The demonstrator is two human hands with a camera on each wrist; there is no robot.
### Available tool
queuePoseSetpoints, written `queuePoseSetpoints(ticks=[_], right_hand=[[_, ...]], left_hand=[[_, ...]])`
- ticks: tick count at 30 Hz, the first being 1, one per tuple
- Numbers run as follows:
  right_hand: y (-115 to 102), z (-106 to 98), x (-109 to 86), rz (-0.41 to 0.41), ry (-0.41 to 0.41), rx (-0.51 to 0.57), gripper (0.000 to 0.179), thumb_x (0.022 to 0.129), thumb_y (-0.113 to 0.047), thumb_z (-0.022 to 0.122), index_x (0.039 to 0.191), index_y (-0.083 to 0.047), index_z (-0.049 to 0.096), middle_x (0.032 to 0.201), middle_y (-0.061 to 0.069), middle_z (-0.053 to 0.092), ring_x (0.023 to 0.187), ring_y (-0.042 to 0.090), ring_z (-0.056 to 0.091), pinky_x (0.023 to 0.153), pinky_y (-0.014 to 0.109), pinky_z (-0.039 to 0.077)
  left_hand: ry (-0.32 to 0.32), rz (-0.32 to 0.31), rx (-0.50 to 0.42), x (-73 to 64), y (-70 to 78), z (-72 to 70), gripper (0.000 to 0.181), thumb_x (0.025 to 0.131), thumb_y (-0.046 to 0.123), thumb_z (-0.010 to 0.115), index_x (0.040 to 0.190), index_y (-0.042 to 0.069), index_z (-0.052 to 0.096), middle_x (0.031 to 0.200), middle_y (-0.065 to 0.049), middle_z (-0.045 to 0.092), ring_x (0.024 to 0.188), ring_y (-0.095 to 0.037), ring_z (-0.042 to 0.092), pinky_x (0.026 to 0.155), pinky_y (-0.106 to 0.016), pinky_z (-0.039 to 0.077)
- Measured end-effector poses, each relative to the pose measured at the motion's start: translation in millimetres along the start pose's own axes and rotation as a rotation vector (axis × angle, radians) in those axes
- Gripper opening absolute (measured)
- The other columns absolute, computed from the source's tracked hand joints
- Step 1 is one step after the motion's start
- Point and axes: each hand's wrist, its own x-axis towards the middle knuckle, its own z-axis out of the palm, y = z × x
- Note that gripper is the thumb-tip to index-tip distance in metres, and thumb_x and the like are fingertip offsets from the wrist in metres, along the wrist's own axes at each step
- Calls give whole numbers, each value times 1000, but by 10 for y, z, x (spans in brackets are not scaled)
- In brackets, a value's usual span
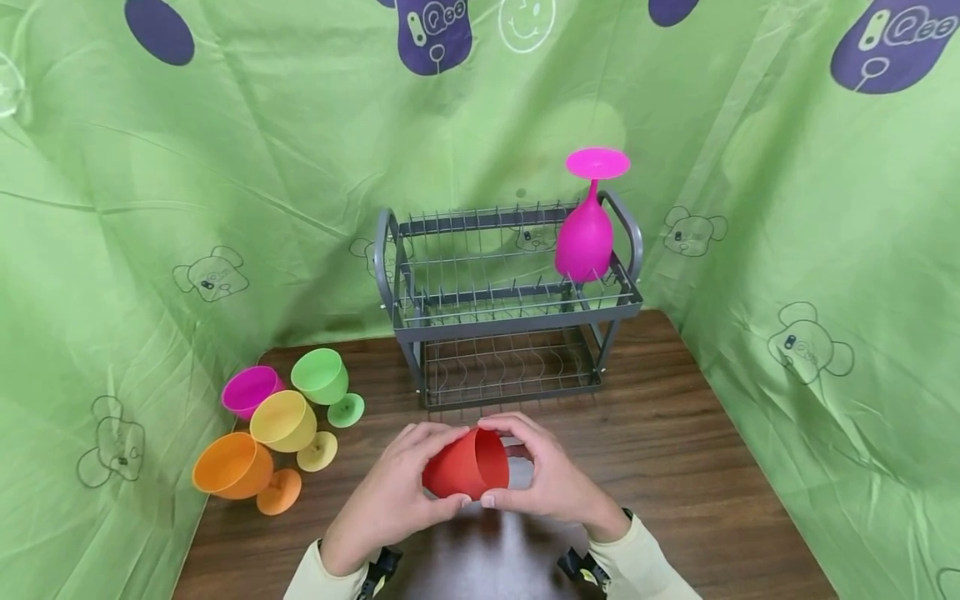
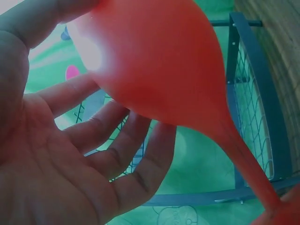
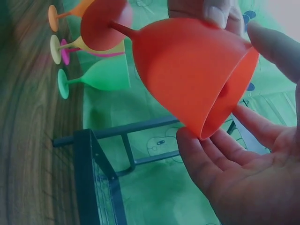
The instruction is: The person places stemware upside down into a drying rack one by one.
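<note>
Between both hands, above the table's front part, a red plastic goblet (image 1: pixel 467 467) is tipped on its side with its mouth toward the right. My left hand (image 1: pixel 397 487) grips the bowl, thumb on the near side and fingers on the far side. At the rim, my right hand (image 1: pixel 553 477) pinches the goblet between thumb and fingers. The left wrist view shows the red bowl (image 2: pixel 159 61) and its stem slanting down, with left fingertips against the bowl. In the right wrist view, the goblet's foot (image 3: pixel 104 26) points away from the right hand (image 3: pixel 248 173).
A dark two-tier dish rack (image 1: pixel 517 314) stands at the back; an upside-down magenta goblet (image 1: pixel 585 242) sits on its top right. Lying at left are orange (image 1: pixel 234 467), yellow (image 1: pixel 283 422), green (image 1: pixel 321 377) and magenta (image 1: pixel 251 392) goblets. Green cloth (image 1: pixel 315 167) encloses the wooden table (image 1: pixel 660 400).
</note>
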Motion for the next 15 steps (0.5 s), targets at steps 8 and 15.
queuePoseSetpoints(ticks=[8,15], right_hand=[[-13,41,-1,57,21,-6,73,82,-30,90,146,-23,56,141,-6,60,124,22,62,98,37,63],[-9,58,1,58,75,7,73,83,-26,91,146,-18,57,142,-2,61,123,26,63,100,38,62]], left_hand=[[-3,-2,47,-5,19,10,76,72,30,96,142,23,66,131,11,65,121,-9,56,91,-33,60],[1,-7,49,6,20,15,77,76,28,94,146,20,63,139,7,62,128,-14,57,96,-36,61]])
